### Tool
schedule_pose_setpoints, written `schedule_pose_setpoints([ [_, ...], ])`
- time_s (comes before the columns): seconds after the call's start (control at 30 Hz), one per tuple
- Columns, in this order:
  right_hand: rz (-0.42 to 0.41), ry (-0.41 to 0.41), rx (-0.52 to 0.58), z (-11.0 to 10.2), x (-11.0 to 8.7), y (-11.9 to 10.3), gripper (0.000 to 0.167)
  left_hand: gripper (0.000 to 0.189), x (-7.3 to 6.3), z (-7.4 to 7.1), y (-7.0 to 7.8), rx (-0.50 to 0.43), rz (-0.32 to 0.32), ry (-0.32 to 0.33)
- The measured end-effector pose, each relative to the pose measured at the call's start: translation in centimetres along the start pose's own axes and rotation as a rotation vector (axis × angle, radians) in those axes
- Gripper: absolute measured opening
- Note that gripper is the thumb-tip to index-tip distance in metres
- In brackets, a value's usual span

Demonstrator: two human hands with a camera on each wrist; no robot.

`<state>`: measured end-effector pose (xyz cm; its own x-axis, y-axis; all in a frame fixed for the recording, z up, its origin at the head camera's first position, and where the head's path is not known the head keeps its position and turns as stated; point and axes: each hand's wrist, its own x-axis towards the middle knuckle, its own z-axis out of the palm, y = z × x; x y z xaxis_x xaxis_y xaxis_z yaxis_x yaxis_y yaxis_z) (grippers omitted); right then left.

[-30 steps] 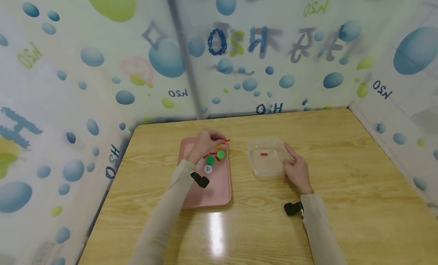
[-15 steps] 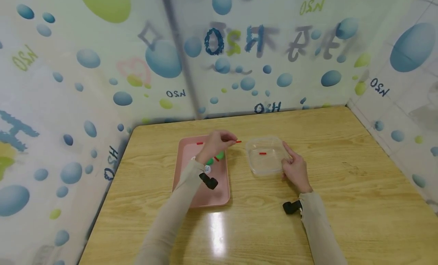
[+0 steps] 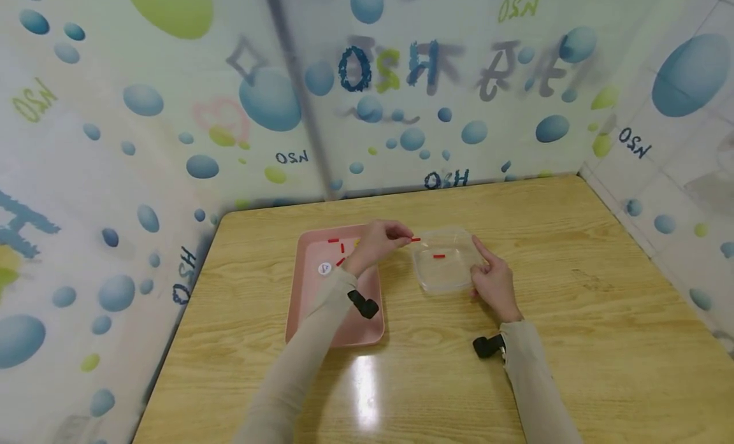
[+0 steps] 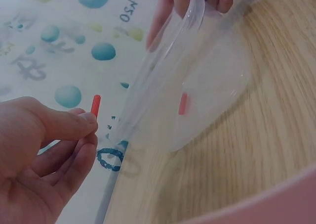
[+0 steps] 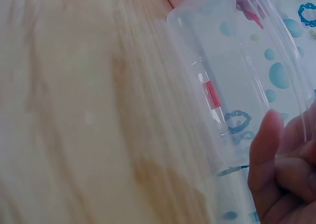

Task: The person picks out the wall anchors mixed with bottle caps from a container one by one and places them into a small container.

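My left hand (image 3: 378,245) pinches a short red ribbed stick (image 4: 96,106) between thumb and forefinger. It hovers at the left edge of a clear plastic container (image 3: 447,279), and the stick points towards the container. Another red stick (image 3: 439,256) lies on the container's floor. At the container's right side, my right hand (image 3: 496,286) holds the wall, its index finger stretched along the rim. In the right wrist view, the thumb (image 5: 264,155) is seen against the clear plastic.
A pink tray (image 3: 304,304) stands left of the container, partly covered by the left forearm. Several red sticks (image 3: 333,240), a round white cap (image 3: 324,268) and a barely visible yellow piece lie in it. Patterned walls border the wooden table (image 3: 436,367).
My left hand has moved right, from over the pink tray to the container's edge, carrying a red stick. The right hand stays on the container.
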<state>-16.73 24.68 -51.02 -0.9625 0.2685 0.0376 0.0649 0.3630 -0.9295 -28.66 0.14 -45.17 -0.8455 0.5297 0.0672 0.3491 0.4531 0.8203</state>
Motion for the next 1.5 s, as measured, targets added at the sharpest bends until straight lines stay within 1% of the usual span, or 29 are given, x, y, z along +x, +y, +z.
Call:
schedule_pose_setpoints([
  [0.17,-0.012,0.001,-0.004,0.0,0.0,0.0,0.069,0.015,0.4,0.8,0.2,-0.028,0.018,-0.026],
  [0.37,-0.002,0.003,-0.001,0.0,0.0,0.1,0.069,0.012,0.8,1.8,0.2,-0.015,0.022,-0.062],
  [0.53,0.004,0.013,0.005,0.0,0.1,0.0,0.069,0.012,1.0,2.3,1.0,-0.009,0.024,-0.076],
  [0.77,0.010,0.013,0.015,-0.1,0.1,-0.1,0.069,0.013,1.3,3.3,1.9,-0.040,0.035,-0.119],
  [1.0,0.022,-0.004,-0.006,-0.1,0.3,0.0,0.071,0.011,1.7,4.3,2.2,-0.006,0.049,-0.142],
  [1.13,0.026,-0.014,-0.001,-0.2,0.3,-0.1,0.072,0.012,2.0,4.8,2.3,-0.004,0.061,-0.153],
  [1.37,0.030,-0.009,0.004,-0.1,0.2,-0.3,0.071,0.012,2.1,5.4,2.6,-0.044,0.079,-0.178],
  [1.5,0.029,-0.005,-0.001,-0.1,0.3,-0.2,0.072,0.014,2.1,5.7,2.7,-0.022,0.096,-0.187],
])
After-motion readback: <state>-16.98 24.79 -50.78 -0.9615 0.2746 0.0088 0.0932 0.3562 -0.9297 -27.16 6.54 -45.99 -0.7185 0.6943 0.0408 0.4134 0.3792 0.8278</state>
